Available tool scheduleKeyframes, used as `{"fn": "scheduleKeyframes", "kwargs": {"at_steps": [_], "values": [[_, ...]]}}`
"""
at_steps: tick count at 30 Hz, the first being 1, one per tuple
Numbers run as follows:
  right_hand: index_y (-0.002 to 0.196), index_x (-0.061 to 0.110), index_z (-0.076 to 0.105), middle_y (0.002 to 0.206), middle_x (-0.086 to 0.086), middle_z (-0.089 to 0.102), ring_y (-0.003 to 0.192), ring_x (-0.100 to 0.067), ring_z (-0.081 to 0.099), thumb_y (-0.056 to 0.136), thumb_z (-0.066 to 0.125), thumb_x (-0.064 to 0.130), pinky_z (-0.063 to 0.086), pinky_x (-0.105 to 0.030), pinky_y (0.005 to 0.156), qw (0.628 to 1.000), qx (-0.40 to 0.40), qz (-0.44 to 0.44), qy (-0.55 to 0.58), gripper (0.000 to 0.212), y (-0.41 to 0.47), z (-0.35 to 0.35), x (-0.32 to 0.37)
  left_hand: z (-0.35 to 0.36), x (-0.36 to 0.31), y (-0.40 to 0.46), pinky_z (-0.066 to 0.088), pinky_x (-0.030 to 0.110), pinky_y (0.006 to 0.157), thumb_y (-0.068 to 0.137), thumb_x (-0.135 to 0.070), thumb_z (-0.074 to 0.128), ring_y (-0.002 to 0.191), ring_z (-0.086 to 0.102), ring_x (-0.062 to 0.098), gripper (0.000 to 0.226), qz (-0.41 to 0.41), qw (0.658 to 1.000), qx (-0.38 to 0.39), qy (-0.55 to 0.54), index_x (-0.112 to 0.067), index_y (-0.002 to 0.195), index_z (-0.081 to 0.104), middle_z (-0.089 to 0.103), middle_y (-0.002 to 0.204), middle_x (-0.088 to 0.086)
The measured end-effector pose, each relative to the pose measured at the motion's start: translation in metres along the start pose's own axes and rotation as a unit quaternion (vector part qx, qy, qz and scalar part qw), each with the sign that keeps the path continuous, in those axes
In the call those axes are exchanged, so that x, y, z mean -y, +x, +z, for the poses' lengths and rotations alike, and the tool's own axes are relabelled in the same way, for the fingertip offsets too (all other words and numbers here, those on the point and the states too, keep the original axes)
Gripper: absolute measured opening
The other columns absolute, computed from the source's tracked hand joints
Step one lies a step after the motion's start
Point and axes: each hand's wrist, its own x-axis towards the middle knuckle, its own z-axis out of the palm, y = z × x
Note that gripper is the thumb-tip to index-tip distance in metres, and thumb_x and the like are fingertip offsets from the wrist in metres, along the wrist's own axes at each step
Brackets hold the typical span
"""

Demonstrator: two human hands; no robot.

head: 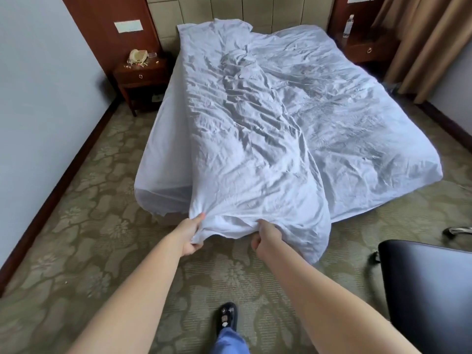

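You stand at the foot of the bed with both arms stretched out ahead of you. Your left hand [192, 236] grips the near edge of the wrinkled white fabric bed sheet [255, 149], thumb on top of the cloth and fingers curled beneath it. Your right hand [264, 240] is clenched on the same edge just beside it, with a bunch of fabric gathered into the fist (the fingertips are hidden in the folds). Between the two hands the hem sags in a short arc, held above the green floral-patterned carpet [89, 226].

From your hands the sheet runs away in a long creased band up the left half of the white-covered mattress [158, 154], as far as the padded beige headboard [229, 8]. More white cloth lies spread over the right half and drapes over the foot end (you cannot tell whether it is the same piece).

Left of the bed stands a dark wooden nightstand [143, 77] with a beige telephone [138, 56] on top. On the right, a second dark wooden nightstand [367, 49] carries a clear plastic bottle [348, 25], next to long brown curtains [421, 47]. A black chair [429, 290] sits close at your right. Below, your black shoe [227, 315] and blue trouser leg [229, 341] show on the carpet.
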Motion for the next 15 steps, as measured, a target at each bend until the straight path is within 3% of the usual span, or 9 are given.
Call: {"fn": "scheduleKeyframes", "kwargs": {"at_steps": [2, 4, 6, 10, 13, 15], "values": [[0.076, 0.011, 0.047, 0.049, -0.001, 0.035, 0.034, -0.011, 0.031, 0.096, 0.045, 0.009, 0.024, -0.014, 0.030, 0.999, 0.009, -0.021, -0.029, 0.020, -0.001, -0.005, 0.000, 0.003, 0.004, 0.002, 0.034, 0.021, 0.043, 0.091, -0.038, 0.061, 0.051, 0.046, 0.015, 0.032, 0.028, 0.995, -0.039, 0.088, -0.013, 0.110, 0.053, 0.058, 0.080, 0.007], [0.078, 0.009, 0.046, 0.055, -0.003, 0.033, 0.042, -0.014, 0.030, 0.095, 0.043, 0.004, 0.025, -0.016, 0.028, 0.996, 0.007, -0.049, -0.078, 0.018, -0.003, -0.012, 0.003, 0.002, 0.011, 0.001, 0.042, 0.027, 0.058, 0.086, -0.038, 0.068, 0.073, 0.050, 0.019, 0.044, 0.056, 0.978, -0.076, 0.188, -0.014, 0.117, 0.050, 0.057, 0.099, 0.008], [0.076, 0.008, 0.046, 0.054, -0.003, 0.026, 0.042, -0.014, 0.020, 0.093, 0.045, 0.001, 0.018, -0.015, 0.030, 0.994, -0.003, -0.045, -0.098, 0.019, 0.001, -0.021, 0.008, 0.002, 0.021, 0.001, 0.044, 0.028, 0.066, 0.082, -0.034, 0.073, 0.079, 0.052, 0.018, 0.050, 0.053, 0.969, -0.086, 0.227, -0.011, 0.119, 0.048, 0.055, 0.106, 0.007], [0.076, 0.008, 0.048, 0.057, -0.002, 0.024, 0.048, -0.014, 0.016, 0.092, 0.051, 0.002, 0.017, -0.015, 0.033, 0.984, -0.009, -0.043, -0.170, 0.017, 0.004, -0.038, 0.010, -0.003, 0.041, 0.005, 0.047, 0.025, 0.059, 0.082, -0.022, 0.073, 0.085, 0.058, 0.019, 0.043, 0.033, 0.970, -0.099, 0.222, -0.001, 0.116, 0.055, 0.061, 0.108, 0.010], [0.074, 0.009, 0.046, 0.058, -0.003, 0.027, 0.050, -0.015, 0.019, 0.093, 0.051, 0.005, 0.021, -0.022, 0.036, 0.973, -0.023, -0.031, -0.226, 0.020, 0.005, -0.051, 0.000, -0.013, 0.055, 0.007, 0.053, 0.028, 0.068, 0.083, -0.011, 0.070, 0.094, 0.064, 0.023, 0.035, 0.060, 0.973, -0.130, 0.179, 0.002, 0.114, 0.060, 0.065, 0.110, 0.014], [0.083, 0.006, 0.049, 0.060, -0.003, 0.032, 0.050, -0.016, 0.025, 0.093, 0.050, 0.006, 0.024, -0.024, 0.038, 0.970, -0.029, -0.030, -0.239, 0.010, 0.002, -0.057, -0.007, -0.017, 0.064, 0.007, 0.054, 0.030, 0.070, 0.080, -0.008, 0.073, 0.089, 0.065, 0.024, 0.032, 0.083, 0.973, -0.161, 0.140, 0.004, 0.108, 0.063, 0.066, 0.105, 0.015]]}}
